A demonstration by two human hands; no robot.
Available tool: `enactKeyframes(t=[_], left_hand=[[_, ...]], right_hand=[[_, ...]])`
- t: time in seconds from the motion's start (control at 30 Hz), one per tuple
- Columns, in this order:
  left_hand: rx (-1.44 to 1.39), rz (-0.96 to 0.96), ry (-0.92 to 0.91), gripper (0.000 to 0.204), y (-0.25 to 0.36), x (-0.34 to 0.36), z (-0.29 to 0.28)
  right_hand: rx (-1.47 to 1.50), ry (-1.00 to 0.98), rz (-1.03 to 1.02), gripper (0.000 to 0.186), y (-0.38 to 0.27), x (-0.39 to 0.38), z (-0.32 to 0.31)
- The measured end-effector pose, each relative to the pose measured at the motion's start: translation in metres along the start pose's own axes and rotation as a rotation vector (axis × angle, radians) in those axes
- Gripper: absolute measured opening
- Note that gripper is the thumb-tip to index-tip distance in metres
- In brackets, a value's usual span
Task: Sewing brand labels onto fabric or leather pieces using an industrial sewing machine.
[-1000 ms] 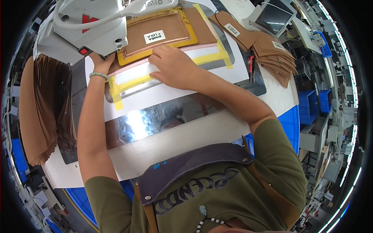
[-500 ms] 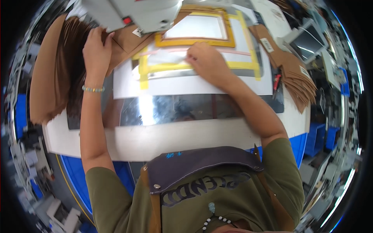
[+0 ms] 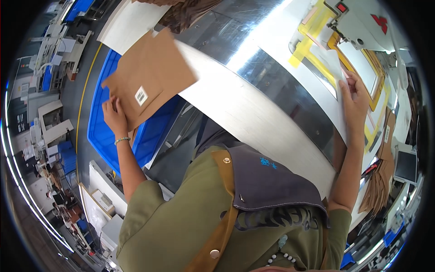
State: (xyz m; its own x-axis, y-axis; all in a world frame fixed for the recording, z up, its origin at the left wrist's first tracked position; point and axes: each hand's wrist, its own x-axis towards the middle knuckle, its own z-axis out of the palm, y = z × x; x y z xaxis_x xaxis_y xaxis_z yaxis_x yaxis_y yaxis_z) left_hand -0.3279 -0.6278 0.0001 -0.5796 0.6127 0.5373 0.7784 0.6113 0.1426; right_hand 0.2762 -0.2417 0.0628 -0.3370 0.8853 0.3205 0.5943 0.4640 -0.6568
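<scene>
At the left, my left hand (image 3: 115, 117) grips the lower edge of a flat brown cut panel (image 3: 163, 63), which has a small white printed label (image 3: 141, 95). The panel is slightly blurred and hangs over a blue bin (image 3: 100, 124) beside the table. On the right, my right hand (image 3: 355, 100) pinches a thin white sheet (image 3: 334, 63) that is partly lifted from a taped template. Its fingers are close to a yellow frame (image 3: 378, 88) on that template. Yellow tape (image 3: 302, 50) runs along the template's edges.
A white sewing machine head (image 3: 364, 20) stands over the template. Stacked brown panels (image 3: 379, 183) lie at the right, with a red-handled tool (image 3: 371, 168) near them. More brown pieces (image 3: 190, 16) are at the table's far left. A monitor (image 3: 405, 164) sits at the right edge.
My view has turned left. My left hand has moved from beside the sewing machine to over the blue bin, bringing a brown panel. My right hand has lifted the white sheet's edge.
</scene>
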Motion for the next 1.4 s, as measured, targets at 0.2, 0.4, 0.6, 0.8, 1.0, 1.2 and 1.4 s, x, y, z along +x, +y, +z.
enactKeyframes(t=[0.2, 0.4, 0.6, 0.8, 1.0, 1.2, 1.4], left_hand=[[0.257, -0.415, -0.19, 0.019, -0.106, -0.083, 0.018], [0.359, -0.457, -0.306, 0.021, -0.144, -0.103, 0.021], [0.573, -0.65, -0.51, 0.035, -0.126, -0.09, 0.031], [0.188, 0.065, -0.254, 0.058, -0.032, -0.038, 0.05], [0.496, 0.034, -0.51, 0.07, 0.01, -0.01, 0.063], [0.021, -0.145, -0.518, 0.059, -0.002, 0.001, 0.074], [-0.179, 0.239, 0.594, 0.047, 0.059, 0.123, 0.094]], right_hand=[[0.097, -0.02, 0.243, 0.023, 0.009, 0.002, -0.005], [0.018, -0.009, 0.133, 0.022, 0.002, 0.003, -0.01], [-0.012, -0.055, -0.028, 0.021, 0.002, 0.004, -0.009], [-0.038, 0.04, -0.101, 0.018, 0.005, 0.005, -0.008], [-0.047, 0.006, -0.108, 0.018, 0.007, 0.003, -0.017], [0.109, -0.006, 0.011, 0.021, 0.004, 0.012, -0.018], [0.139, -0.025, 0.259, 0.022, 0.008, 0.009, -0.028]])
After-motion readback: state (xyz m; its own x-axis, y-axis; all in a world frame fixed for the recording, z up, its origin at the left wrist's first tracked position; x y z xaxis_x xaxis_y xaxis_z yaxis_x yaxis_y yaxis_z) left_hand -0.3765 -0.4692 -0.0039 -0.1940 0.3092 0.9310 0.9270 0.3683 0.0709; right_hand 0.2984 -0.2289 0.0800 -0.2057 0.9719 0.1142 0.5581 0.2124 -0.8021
